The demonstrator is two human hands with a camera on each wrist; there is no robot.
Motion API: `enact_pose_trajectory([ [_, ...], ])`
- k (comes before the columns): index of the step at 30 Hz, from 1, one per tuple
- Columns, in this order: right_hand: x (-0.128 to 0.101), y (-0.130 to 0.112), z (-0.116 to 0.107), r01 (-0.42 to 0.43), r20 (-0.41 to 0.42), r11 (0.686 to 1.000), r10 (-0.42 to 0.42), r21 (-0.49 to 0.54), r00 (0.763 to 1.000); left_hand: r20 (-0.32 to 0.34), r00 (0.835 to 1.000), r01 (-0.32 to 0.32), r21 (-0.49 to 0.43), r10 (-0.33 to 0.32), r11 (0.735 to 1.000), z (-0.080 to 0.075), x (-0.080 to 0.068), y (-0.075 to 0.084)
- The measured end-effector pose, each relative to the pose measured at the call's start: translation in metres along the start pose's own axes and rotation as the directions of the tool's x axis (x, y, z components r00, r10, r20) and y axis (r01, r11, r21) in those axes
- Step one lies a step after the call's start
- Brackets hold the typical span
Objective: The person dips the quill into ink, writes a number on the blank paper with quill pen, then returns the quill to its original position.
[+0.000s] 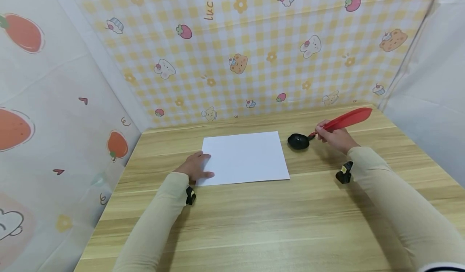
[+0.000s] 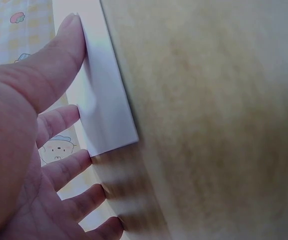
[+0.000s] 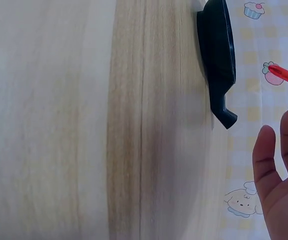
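red quill (image 1: 346,119): pinched in right hand (image 1: 336,137) grip, tip just beside black holder (image 1: 298,141)
holder: on table (image 1: 254,215), right of paper
white paper (image 1: 245,157): flat, table centre
left hand (image 1: 194,168): fingers straight, pressing paper's near-left corner

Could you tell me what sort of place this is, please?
Probably a small staged desk booth: a wooden table walled in by cartoon-printed sheets, with a white paper and a black stand for the red quill.
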State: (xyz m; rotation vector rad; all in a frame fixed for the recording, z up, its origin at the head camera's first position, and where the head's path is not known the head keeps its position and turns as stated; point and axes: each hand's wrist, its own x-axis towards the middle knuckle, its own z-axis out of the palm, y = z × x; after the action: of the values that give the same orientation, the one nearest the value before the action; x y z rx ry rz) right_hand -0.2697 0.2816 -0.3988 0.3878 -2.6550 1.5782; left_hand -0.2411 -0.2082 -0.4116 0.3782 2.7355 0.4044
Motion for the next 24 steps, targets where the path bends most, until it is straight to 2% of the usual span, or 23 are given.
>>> enact_pose_trajectory([
  [3, 0.0006, -0.0004, 0.0001, -0.031, 0.021, 1.0, 0.03, 0.006, 0.999, 0.0, 1.0, 0.001, 0.004, -0.001, 1.0, 0.0, -0.0004, 0.0],
  [7, 0.0007, -0.0021, -0.0002, -0.06, 0.037, 0.997, 0.062, -0.047, 0.997, -0.007, 1.0, -0.004, 0.005, 0.004, 1.0, -0.001, -0.0019, 0.0012],
  [17, 0.0063, -0.0008, 0.0025, -0.044, 0.067, 0.999, 0.044, -0.003, 0.997, -0.008, 1.0, 0.001, 0.006, -0.001, 1.0, -0.0006, -0.0015, 0.0017],
  [24, 0.009, -0.0005, 0.0054, -0.061, 0.075, 0.998, 0.063, -0.018, 0.995, -0.012, 1.0, -0.008, -0.004, 0.008, 1.0, 0.0008, 0.0031, -0.0026],
])
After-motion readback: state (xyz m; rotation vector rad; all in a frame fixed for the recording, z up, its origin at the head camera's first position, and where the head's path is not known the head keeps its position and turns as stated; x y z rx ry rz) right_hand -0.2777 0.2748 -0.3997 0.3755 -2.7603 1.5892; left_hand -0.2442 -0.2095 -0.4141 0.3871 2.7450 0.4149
